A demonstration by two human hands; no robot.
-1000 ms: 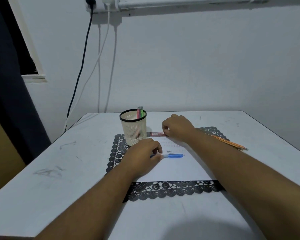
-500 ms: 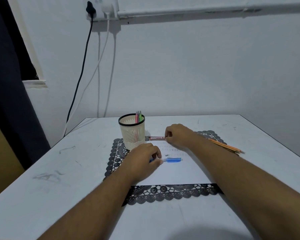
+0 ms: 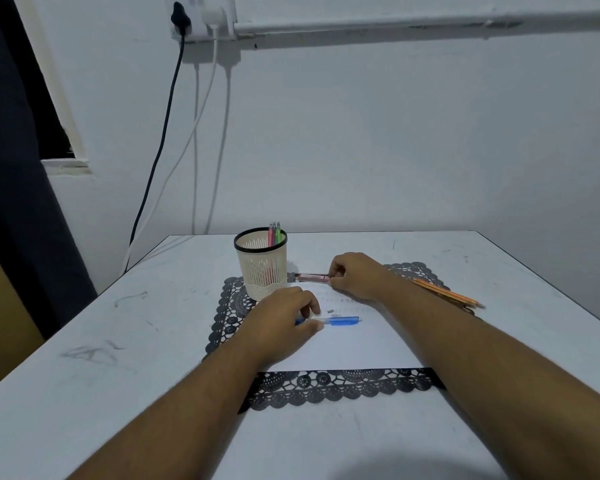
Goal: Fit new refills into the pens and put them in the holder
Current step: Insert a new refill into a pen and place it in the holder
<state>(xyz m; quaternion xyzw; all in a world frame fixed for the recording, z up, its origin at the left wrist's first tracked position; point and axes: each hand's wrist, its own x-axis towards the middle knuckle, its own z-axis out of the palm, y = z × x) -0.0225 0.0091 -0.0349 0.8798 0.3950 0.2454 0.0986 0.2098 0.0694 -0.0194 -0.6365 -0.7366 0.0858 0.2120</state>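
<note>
A cream mesh holder (image 3: 262,268) with a black rim stands on a black lace mat (image 3: 229,306); pink and green pens (image 3: 274,233) stick out of it. My right hand (image 3: 352,277) pinches the end of a red pen (image 3: 312,277) that lies just right of the holder. My left hand (image 3: 281,325) rests on the white sheet (image 3: 354,348), its thumb and fingers pinching the tip end of a blue pen (image 3: 340,320). A tiny grey part (image 3: 330,310) lies between the two pens.
Several orange pencils or refills (image 3: 447,294) lie at the mat's right edge, partly behind my right forearm. The white table (image 3: 118,341) meets the wall at the back. Cables (image 3: 194,133) hang from a wall socket at the left.
The view has tilted upward, so the table sits lower in frame. Both hands stay at their pens; the right hand's hold on the red pen shifted slightly.
</note>
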